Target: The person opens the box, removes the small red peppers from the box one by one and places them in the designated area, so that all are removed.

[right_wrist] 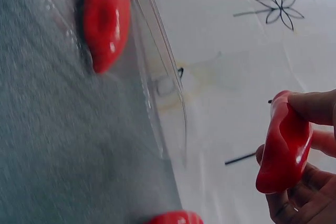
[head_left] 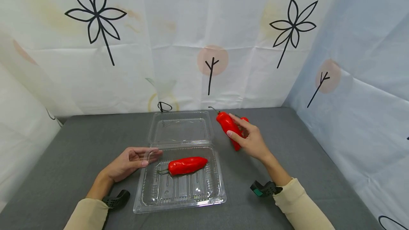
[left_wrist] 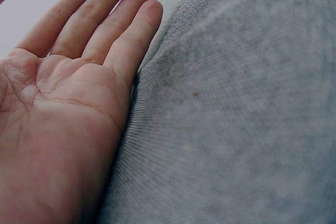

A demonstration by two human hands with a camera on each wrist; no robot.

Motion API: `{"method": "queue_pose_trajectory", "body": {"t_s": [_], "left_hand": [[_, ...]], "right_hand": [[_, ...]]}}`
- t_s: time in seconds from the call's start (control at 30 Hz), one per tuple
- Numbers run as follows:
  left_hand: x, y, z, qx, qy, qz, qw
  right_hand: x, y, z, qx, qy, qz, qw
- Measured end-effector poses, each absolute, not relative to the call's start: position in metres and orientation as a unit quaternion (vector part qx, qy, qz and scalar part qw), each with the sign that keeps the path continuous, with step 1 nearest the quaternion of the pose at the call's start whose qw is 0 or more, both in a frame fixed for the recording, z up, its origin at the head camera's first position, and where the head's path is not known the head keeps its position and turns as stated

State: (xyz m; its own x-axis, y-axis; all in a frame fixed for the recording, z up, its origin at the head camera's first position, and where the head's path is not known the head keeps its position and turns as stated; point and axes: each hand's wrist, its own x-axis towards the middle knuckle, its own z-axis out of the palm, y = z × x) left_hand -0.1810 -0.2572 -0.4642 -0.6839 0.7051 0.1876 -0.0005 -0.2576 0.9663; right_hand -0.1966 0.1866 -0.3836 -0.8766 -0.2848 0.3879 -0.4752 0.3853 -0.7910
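Note:
A long red pepper (head_left: 229, 125) with a thin stem is held between the thumb and fingers of my right hand (head_left: 253, 141), off the table to the right of a clear plastic clamshell container (head_left: 220, 176). The right wrist view shows the held pepper (right_wrist: 286, 148) pinched at its side. Another red pepper (head_left: 187, 165) lies inside the container's base, stem to the left. My left hand (head_left: 129, 162) is at the container's left rim, its fingers nearly straight and touching the plastic. Part of a further red pepper (head_left: 244, 119) shows behind my right hand, mostly hidden.
The container's lid (head_left: 180, 129) is folded back flat toward the far edge of the grey table (head_left: 105, 134). A white cloth backdrop (head_left: 179, 45) with plant drawings stands behind and along the sides. Both wrists wear dark straps, with a black strap (head_left: 116, 199) on the left.

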Motion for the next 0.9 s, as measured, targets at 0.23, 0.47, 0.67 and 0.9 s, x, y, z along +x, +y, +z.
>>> {"method": "queue_pose_trajectory", "body": {"t_s": [0.23,0.47,0.67,0.9], "left_hand": [[-0.181,-0.258,-0.465,0.313,0.558,0.729,0.244],[-0.181,-0.258,-0.465,0.312,0.559,0.728,0.244],[-0.181,-0.258,-0.465,0.320,0.555,0.729,0.242],[-0.181,-0.257,-0.464,0.315,0.555,0.730,0.243]], "right_hand": [[-0.216,0.217,-0.391,0.158,-0.831,0.513,0.148],[-0.232,0.246,-0.407,0.074,-0.848,0.492,0.182],[-0.237,0.261,-0.423,0.020,-0.863,0.472,0.180],[-0.242,0.271,-0.439,-0.011,-0.884,0.436,0.171]]}}
